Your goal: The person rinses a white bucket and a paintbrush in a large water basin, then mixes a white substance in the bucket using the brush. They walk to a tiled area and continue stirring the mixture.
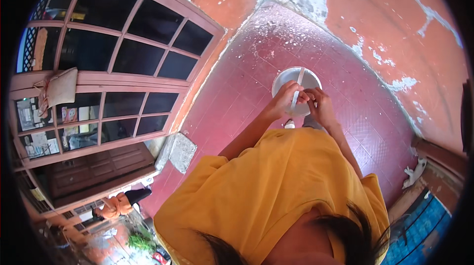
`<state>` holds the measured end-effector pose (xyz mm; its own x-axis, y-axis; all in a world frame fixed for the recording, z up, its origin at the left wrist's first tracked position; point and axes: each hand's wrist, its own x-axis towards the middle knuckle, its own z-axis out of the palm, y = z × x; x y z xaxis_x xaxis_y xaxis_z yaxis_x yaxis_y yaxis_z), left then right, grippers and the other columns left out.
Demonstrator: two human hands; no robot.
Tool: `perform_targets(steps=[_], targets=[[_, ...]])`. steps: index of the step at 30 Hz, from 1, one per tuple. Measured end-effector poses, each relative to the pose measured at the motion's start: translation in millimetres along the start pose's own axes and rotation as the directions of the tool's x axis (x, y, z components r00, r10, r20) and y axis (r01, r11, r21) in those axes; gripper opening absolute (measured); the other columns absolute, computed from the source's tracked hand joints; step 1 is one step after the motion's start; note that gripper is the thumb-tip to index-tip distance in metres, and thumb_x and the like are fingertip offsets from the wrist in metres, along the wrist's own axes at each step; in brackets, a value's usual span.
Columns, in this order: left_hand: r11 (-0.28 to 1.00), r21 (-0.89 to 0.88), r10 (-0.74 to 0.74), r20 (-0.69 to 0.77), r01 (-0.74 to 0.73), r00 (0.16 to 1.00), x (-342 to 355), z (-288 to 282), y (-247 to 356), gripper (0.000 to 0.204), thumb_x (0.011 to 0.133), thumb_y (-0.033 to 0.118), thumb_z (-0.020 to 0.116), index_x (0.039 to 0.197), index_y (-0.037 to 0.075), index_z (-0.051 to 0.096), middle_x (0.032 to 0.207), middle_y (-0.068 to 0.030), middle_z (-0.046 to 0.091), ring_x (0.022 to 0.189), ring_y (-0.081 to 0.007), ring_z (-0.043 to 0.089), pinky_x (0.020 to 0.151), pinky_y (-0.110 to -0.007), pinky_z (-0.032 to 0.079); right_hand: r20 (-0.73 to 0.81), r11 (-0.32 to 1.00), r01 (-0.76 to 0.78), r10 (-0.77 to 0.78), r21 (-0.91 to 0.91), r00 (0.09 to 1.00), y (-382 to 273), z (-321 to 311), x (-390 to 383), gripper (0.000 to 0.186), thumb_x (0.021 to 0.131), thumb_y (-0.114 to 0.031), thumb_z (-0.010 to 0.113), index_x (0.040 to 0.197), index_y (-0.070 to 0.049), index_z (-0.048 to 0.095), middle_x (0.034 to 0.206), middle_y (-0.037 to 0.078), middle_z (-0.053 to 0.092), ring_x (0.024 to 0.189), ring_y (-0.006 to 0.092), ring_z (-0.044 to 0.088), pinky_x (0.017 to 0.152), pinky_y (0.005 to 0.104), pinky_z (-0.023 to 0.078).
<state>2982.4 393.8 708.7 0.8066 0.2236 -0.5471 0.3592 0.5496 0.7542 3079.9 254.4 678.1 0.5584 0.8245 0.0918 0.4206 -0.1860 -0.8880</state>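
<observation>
Ahead of me is a white round bucket or basin, with my hands over its near half. A pale narrow strip runs across its opening; whether it is a separate piece or the handle, I cannot tell. My left hand is closed, its fingers around the strip. My right hand is beside it with fingertips pinched together close to the strip. What those fingertips hold, if anything, is too small to make out. Both hands nearly touch each other and hide part of the container.
Red floor tiles carry white flakes near the far corner. Peeling orange walls rise ahead and right. Paned windows with a hanging cloth stand left. A concrete block, a person in orange and a cat are farther off.
</observation>
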Motion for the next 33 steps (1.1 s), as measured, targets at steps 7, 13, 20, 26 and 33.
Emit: perform_targets(steps=[7, 13, 20, 26, 33], targets=[[0.997, -0.075, 0.02, -0.16, -0.033, 0.987, 41, 7, 44, 0.029, 0.087, 0.027, 0.046, 0.105, 0.004, 0.049, 0.087, -0.0089, 0.06, 0.08, -0.0151, 0.059, 0.076, -0.027, 0.047, 0.08, 0.99, 0.085, -0.094, 0.115, 0.992, 17, -34, 89, 0.017, 0.077, -0.002, 0.059, 0.095, -0.001, 0.061, 0.082, 0.014, 0.059, 0.066, 0.0295, 0.061, 0.059, 0.0346, 0.048], [0.988, -0.139, 0.03, -0.251, -0.067, 0.968, 71, 11, 61, 0.032, 0.088, 0.031, 0.044, 0.105, 0.005, 0.048, 0.088, -0.0099, 0.061, 0.082, -0.017, 0.058, 0.081, -0.029, 0.044, 0.171, 0.985, 0.087, -0.112, 0.149, 0.979, 33, -54, 135, 0.014, 0.08, -0.004, 0.057, 0.093, 0.0, 0.06, 0.083, 0.015, 0.059, 0.067, 0.0297, 0.061, 0.06, 0.0345, 0.048], [0.979, -0.193, 0.013, -0.253, -0.063, 0.967, 93, 7, 82, 0.033, 0.09, 0.034, 0.039, 0.103, 0.005, 0.047, 0.088, -0.0101, 0.061, 0.082, -0.0179, 0.058, 0.082, -0.029, 0.043, 0.148, 0.986, 0.085, -0.107, 0.146, 0.983, 31, -60, 159, 0.015, 0.078, -0.003, 0.059, 0.093, -0.001, 0.061, 0.081, 0.015, 0.059, 0.064, 0.029, 0.061, 0.058, 0.0345, 0.048], [0.973, -0.219, 0.02, -0.244, -0.075, 0.97, 106, 5, 90, 0.028, 0.088, 0.03, 0.042, 0.101, 0.005, 0.047, 0.088, -0.0092, 0.062, 0.083, -0.017, 0.058, 0.081, -0.029, 0.043, 0.219, 0.992, 0.073, -0.094, 0.104, 0.971, 47, -55, 167, 0.018, 0.077, -0.001, 0.058, 0.094, -0.001, 0.061, 0.082, 0.015, 0.058, 0.066, 0.0293, 0.06, 0.059, 0.0345, 0.048], [0.974, -0.218, -0.004, -0.258, -0.054, 0.966, 110, -2, 91, 0.027, 0.087, 0.029, 0.044, 0.099, 0.005, 0.048, 0.088, -0.0093, 0.062, 0.082, -0.0165, 0.058, 0.08, -0.029, 0.044, 0.211, 0.993, 0.047, -0.069, 0.107, 0.975, 48, -54, 172, 0.018, 0.077, -0.001, 0.058, 0.095, -0.001, 0.061, 0.084, 0.016, 0.059, 0.068, 0.0294, 0.061, 0.06, 0.0352, 0.048]])
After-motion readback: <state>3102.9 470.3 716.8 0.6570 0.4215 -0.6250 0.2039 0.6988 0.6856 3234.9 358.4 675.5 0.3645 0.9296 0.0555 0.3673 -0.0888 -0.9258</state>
